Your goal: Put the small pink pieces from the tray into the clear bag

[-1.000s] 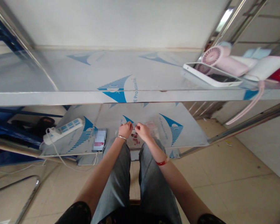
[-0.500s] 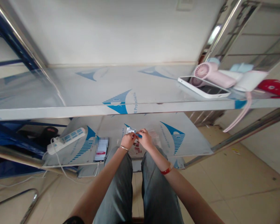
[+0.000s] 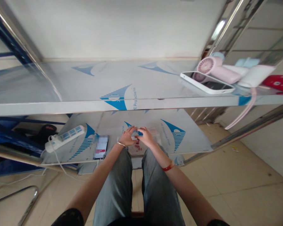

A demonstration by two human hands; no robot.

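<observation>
My left hand (image 3: 127,137) and my right hand (image 3: 145,137) meet over the lower shelf, just above my knees. The left fingers curl around a small clear plastic bag (image 3: 134,135), partly hidden by the hand. In the right fingertips is a small blue object (image 3: 140,133) whose kind I cannot make out; it is right beside the bag. Several small red pieces (image 3: 137,147) lie below the hands on a clear plastic sheet or bag. More clear plastic bags (image 3: 156,134) with reddish edges lie just right of my right hand.
A phone (image 3: 101,147) and a white power strip (image 3: 65,138) with cables lie left on the lower shelf (image 3: 193,138). The upper shelf (image 3: 85,91) juts out ahead of the hands, carrying a white-framed phone (image 3: 207,83), a pink handheld fan (image 3: 218,69) and a red object (image 3: 278,83).
The left hand has opened wider around the clear bag, and its fingers reach further forward. Both hands stay close together. The whole view has shifted slightly.
</observation>
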